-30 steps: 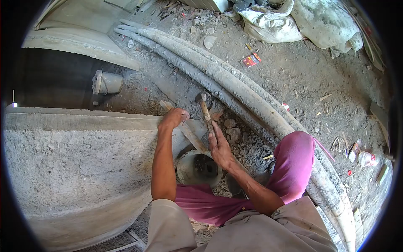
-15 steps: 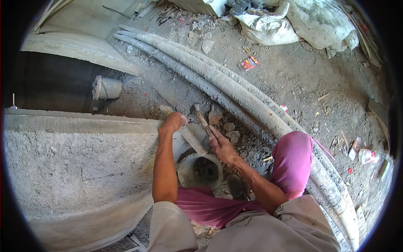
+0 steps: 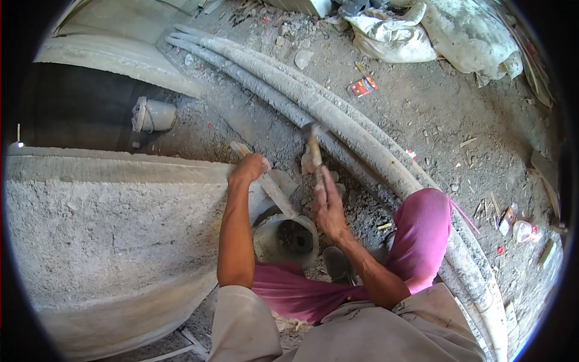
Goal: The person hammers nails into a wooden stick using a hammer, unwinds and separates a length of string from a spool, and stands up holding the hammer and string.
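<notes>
My left hand (image 3: 248, 168) is closed around a flat wooden strip (image 3: 277, 194), which slants down from the edge of a concrete slab (image 3: 120, 235). The strip's lower end meets the rim of a round grey container (image 3: 263, 244) with a dark inside, close to my knees. In my right hand (image 3: 329, 211) is a hammer (image 3: 316, 154), its handle gripped low and its head up and away from the strip. The hammer head is blurred by motion.
Long dusty pipes (image 3: 356, 125) curve along the ground on my right. A bucket (image 3: 158, 116) lies on its side beyond the slab. White sacks (image 3: 395, 37), a red packet (image 3: 363, 87) and scattered rubble lie farther out. My shoe (image 3: 339, 265) is beside the container.
My right hand has swung the hammer up and to the right, away from the strip. My left hand has stayed on the strip, and the view has shifted slightly.
</notes>
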Action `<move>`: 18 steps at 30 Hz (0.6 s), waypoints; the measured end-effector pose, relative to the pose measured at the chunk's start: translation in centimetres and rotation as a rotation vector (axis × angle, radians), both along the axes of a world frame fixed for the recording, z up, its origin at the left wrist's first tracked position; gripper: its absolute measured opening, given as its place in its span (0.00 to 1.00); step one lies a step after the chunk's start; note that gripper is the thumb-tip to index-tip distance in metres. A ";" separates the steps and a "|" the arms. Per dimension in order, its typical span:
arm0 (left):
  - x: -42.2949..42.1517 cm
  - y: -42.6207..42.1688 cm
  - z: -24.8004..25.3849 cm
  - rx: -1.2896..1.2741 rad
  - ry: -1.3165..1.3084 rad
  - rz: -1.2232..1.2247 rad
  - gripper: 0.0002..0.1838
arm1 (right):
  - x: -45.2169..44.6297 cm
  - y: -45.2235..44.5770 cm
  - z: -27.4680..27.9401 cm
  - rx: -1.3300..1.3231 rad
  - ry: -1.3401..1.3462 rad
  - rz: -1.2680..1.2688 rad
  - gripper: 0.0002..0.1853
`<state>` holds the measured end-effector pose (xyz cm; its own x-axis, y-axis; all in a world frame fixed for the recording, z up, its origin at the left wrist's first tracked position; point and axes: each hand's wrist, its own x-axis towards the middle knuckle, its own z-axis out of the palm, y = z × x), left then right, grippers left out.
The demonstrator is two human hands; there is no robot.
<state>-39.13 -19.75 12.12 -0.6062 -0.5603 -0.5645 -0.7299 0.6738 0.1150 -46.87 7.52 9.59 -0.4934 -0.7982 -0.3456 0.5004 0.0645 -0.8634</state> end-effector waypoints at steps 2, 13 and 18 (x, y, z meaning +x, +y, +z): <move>0.3 -0.3 -0.4 0.004 -0.008 0.001 0.11 | 0.9 -0.2 -1.6 0.025 0.087 -0.111 0.29; 0.0 6.0 2.5 -0.426 0.547 -0.232 0.07 | -2.8 0.7 -0.4 -0.025 0.069 -0.032 0.27; 4.7 17.8 1.7 -0.469 0.910 0.149 0.09 | -1.8 1.0 -0.5 -0.099 -0.154 0.028 0.29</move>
<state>-34.39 -1.93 13.83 -0.6007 -0.7099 0.3676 -0.5777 0.7033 0.4143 -48.68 8.56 9.06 -0.4182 -0.8446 -0.3343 0.6261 -0.0013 -0.7798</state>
